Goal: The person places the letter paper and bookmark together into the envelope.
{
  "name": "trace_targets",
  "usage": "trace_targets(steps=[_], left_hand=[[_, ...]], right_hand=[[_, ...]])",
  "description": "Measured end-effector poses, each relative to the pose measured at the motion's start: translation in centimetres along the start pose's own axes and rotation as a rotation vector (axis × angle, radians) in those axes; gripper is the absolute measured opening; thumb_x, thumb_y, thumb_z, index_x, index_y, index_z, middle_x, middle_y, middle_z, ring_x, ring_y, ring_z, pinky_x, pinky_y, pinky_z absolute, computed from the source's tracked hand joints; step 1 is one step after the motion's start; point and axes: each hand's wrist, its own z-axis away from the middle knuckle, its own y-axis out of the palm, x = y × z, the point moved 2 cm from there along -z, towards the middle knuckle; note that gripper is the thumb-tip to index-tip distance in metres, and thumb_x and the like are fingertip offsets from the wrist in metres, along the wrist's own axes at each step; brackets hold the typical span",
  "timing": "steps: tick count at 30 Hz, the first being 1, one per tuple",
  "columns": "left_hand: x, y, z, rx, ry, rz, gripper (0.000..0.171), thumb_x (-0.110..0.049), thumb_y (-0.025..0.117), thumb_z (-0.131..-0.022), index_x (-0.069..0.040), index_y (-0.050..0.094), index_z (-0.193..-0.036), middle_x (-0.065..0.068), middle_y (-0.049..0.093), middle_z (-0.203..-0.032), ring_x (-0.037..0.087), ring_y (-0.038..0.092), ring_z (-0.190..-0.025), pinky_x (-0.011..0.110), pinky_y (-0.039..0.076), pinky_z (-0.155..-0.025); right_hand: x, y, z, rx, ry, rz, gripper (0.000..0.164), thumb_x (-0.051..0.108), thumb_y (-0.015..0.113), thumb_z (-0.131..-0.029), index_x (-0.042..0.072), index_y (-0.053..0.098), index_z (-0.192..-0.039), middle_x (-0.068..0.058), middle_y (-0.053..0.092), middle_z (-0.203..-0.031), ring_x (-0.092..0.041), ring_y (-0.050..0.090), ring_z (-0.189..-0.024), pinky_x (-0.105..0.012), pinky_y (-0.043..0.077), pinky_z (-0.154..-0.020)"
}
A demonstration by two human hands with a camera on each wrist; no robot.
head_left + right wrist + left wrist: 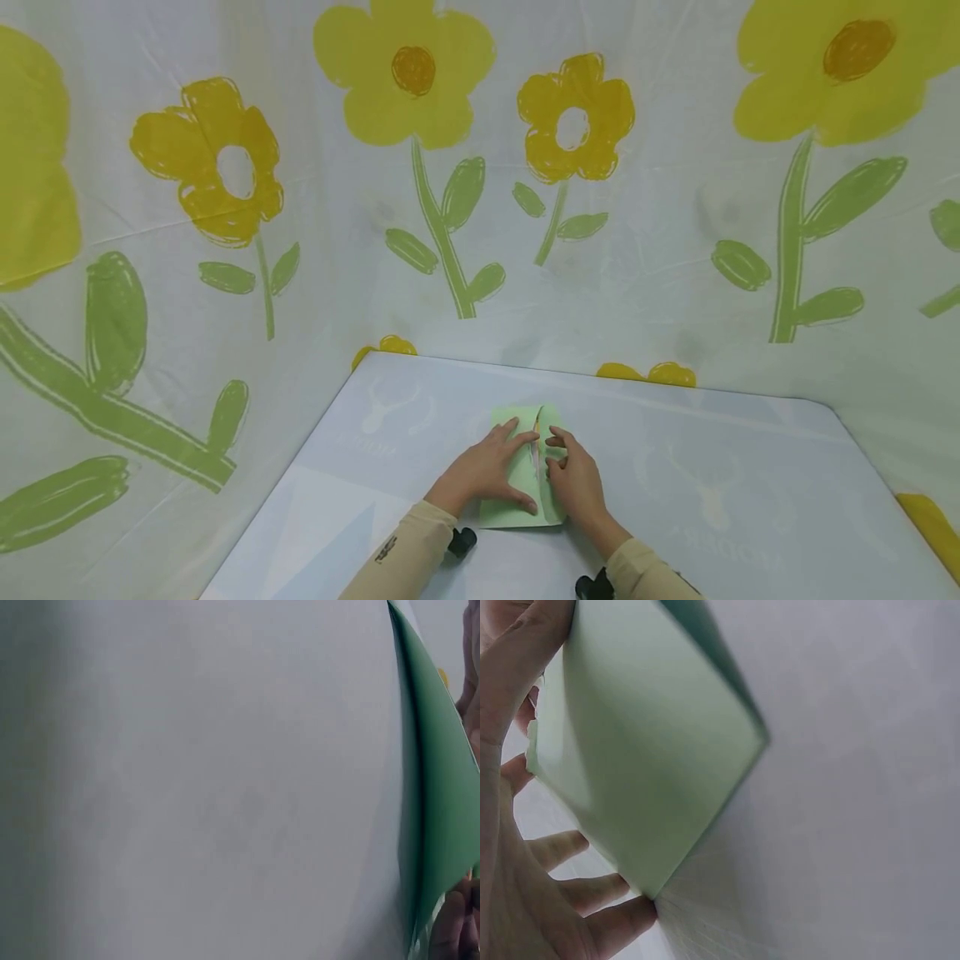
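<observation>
A light green folded paper (517,520) lies on the table, with a lengthwise gap between its two sides. Something white and orange-yellow shows inside that gap. My left hand (491,467) is spread over the paper's left side, fingers and thumb extended, its fingertips near the gap. At the right side, my right hand (577,483) has bent fingers at the edge of the flap and pinches it. The left wrist view shows the paper's left side (660,750) with a ragged bit at its edge. In the right wrist view the paper's right side (446,802) bulges upward.
The white table (712,467) carries faint printed deer-head marks and lettering. A curtain (645,275) with large yellow flowers hangs behind and to the left. Dark wrist devices (462,542) sit below both sleeves.
</observation>
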Motion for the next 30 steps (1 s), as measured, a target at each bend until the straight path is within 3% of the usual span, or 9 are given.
trace_targets(steps=[11, 17, 23, 30], left_hand=[[0.4, -0.1, -0.3, 0.009, -0.005, -0.007, 0.115, -0.080, 0.081, -0.057, -0.041, 0.037, -0.156, 0.009, 0.024, -0.167, 0.041, 0.031, -0.148, 0.057, 0.049, -0.101], [0.4, 0.1, -0.2, 0.057, -0.035, -0.039, 0.116, -0.079, 0.082, -0.056, -0.042, 0.037, -0.156, 0.008, 0.024, -0.167, 0.041, 0.027, -0.150, 0.058, 0.046, -0.104], [0.3, 0.1, 0.0, 0.064, -0.056, -0.057, 0.121, -0.077, 0.083, -0.057, -0.035, 0.034, -0.159, 0.008, 0.029, -0.166, 0.037, 0.028, -0.151, 0.058, 0.043, -0.107], [0.6, 0.5, 0.5, 0.049, -0.043, -0.110, 0.119, -0.081, 0.077, -0.064, -0.026, 0.033, -0.160, 0.008, 0.035, -0.163, 0.034, 0.029, -0.151, 0.058, 0.025, -0.119]], right_hand=[[-0.9, -1.7, -0.4, -0.046, 0.030, -0.029, 0.050, -0.001, 0.066, -0.092, 0.005, 0.054, -0.141, -0.011, 0.070, -0.122, -0.007, 0.061, -0.066, -0.023, 0.047, -0.053], [-1.1, -1.8, -0.5, -0.034, 0.069, -0.014, 0.050, 0.001, 0.065, -0.094, 0.006, 0.053, -0.142, -0.010, 0.069, -0.123, -0.008, 0.059, -0.067, -0.022, 0.047, -0.055], [-1.1, -1.9, -0.6, -0.038, 0.071, -0.005, 0.050, 0.001, 0.066, -0.093, 0.004, 0.054, -0.142, -0.012, 0.069, -0.123, -0.010, 0.058, -0.068, -0.023, 0.047, -0.056], [-1.1, -2.1, -0.6, -0.021, 0.071, 0.060, 0.050, 0.010, 0.067, -0.096, 0.004, 0.052, -0.144, -0.012, 0.068, -0.126, -0.012, 0.057, -0.075, -0.025, 0.048, -0.061]])
